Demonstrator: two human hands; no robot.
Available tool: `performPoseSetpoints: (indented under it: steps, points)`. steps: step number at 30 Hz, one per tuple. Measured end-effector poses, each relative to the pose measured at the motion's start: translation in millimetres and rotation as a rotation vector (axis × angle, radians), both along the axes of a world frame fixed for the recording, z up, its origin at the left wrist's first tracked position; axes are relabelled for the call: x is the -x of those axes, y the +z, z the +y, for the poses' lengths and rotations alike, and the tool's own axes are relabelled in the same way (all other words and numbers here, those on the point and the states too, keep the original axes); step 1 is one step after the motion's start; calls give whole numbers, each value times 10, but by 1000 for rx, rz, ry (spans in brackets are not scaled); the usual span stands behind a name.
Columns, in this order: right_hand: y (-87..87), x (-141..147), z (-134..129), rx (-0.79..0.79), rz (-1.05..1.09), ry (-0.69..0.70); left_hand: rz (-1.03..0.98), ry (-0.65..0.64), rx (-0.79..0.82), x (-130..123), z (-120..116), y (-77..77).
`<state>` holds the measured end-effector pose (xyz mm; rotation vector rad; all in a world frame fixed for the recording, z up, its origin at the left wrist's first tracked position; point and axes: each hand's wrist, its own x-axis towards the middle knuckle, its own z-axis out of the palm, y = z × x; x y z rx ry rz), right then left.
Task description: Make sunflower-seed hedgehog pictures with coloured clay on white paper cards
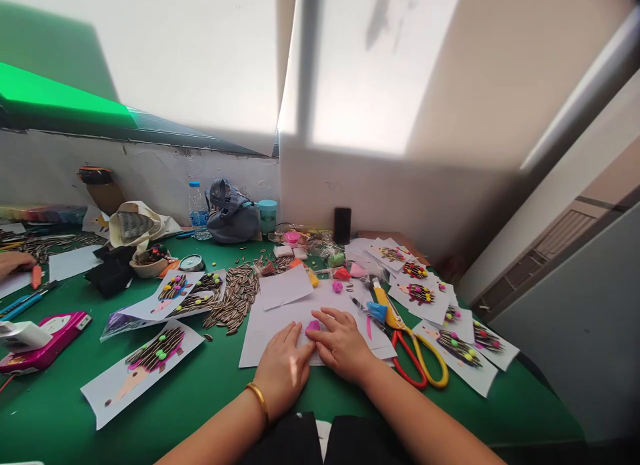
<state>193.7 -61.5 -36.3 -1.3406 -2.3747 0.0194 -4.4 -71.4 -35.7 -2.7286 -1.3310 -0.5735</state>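
A small lump of purple-pink modelling clay (313,326) sits on the white paper (255,345) between my hands. My left hand (286,359) lies on the paper to its left, fingers stretched out, thumb close to the clay. Over the clay's right side, the fingers of my right hand (342,343) are spread and press down, partly hiding it. A smaller white sheet (285,287) lies beyond my left fingers. To the right of my right hand are a packet of blue clay (377,311) and scissors with red and yellow handles (434,361).
Sunflower seeds (235,298) are heaped left of the paper. Hedgehog pictures with seed spines (155,355) lie left and right. Behind are clay packets (343,273), a yellow utility knife (387,305), a phone (343,225) and a blue bag (233,215). Another person's hand (15,265) is at far left.
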Motion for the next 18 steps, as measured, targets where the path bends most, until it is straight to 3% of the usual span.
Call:
performPoseSetpoints:
  steps: [18]
  points:
    - [30, 54, 28, 80, -27, 7, 2, -3, 44, -6, 14, -31]
